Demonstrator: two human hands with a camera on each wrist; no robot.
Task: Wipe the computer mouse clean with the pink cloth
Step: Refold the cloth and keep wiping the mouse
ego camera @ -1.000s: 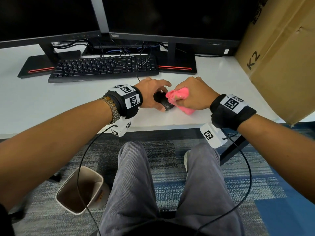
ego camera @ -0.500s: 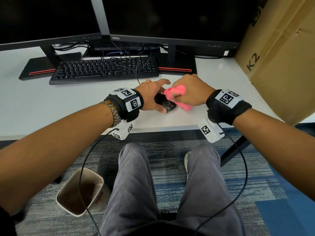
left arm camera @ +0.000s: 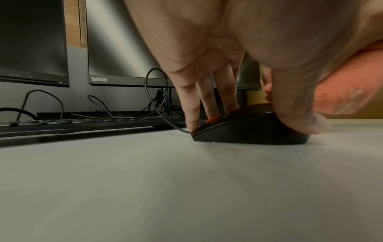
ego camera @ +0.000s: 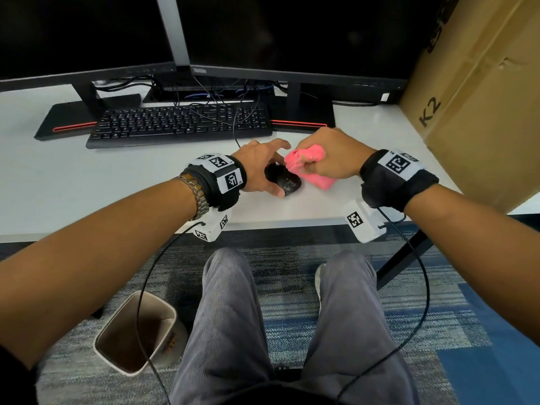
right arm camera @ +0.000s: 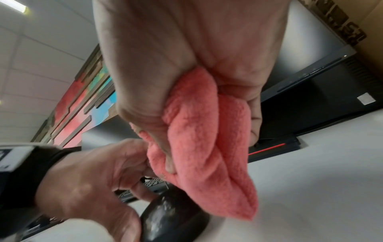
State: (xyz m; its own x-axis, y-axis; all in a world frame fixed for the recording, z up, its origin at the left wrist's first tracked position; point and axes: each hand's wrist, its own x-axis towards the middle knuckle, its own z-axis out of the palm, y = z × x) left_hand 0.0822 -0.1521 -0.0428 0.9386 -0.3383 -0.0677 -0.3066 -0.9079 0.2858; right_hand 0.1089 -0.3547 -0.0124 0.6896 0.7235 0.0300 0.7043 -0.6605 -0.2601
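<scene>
1. While the left hand (ego camera: 260, 168) pins the black computer mouse (ego camera: 285, 181) to the white desk (ego camera: 117, 182), fingers spread over its front and thumb pressed against its rear flank, the right hand (ego camera: 333, 157) has its fingers curled tight round the bunched pink cloth (ego camera: 306, 163).
2. From the right wrist view, the cloth (right arm camera: 207, 155) hangs from the fist against the far side of the mouse (right arm camera: 172, 217); pale smears show on the mouse's glossy back, so I judge the wiping unfinished.
3. Risk one: the cloth is wadded into a lump, so only a small patch meets the shell. Smears on the rear hump, which lies bare in front of the fist, could be missed.
4. Risk two: the left fingers (left arm camera: 209, 101) cover the buttons and the orange wheel. Unless that hand shifts its hold, those parts stay unwiped.
5. Risk three: the mouse cable (left arm camera: 157, 104) loops back toward the keyboard (ego camera: 178, 124). A hard sideways rub could drag the mouse, tug the cable taut and disturb the other cables lying across the keys.
6. Risk four: pressing down on the buttons may click them, though both monitors look dark.
</scene>
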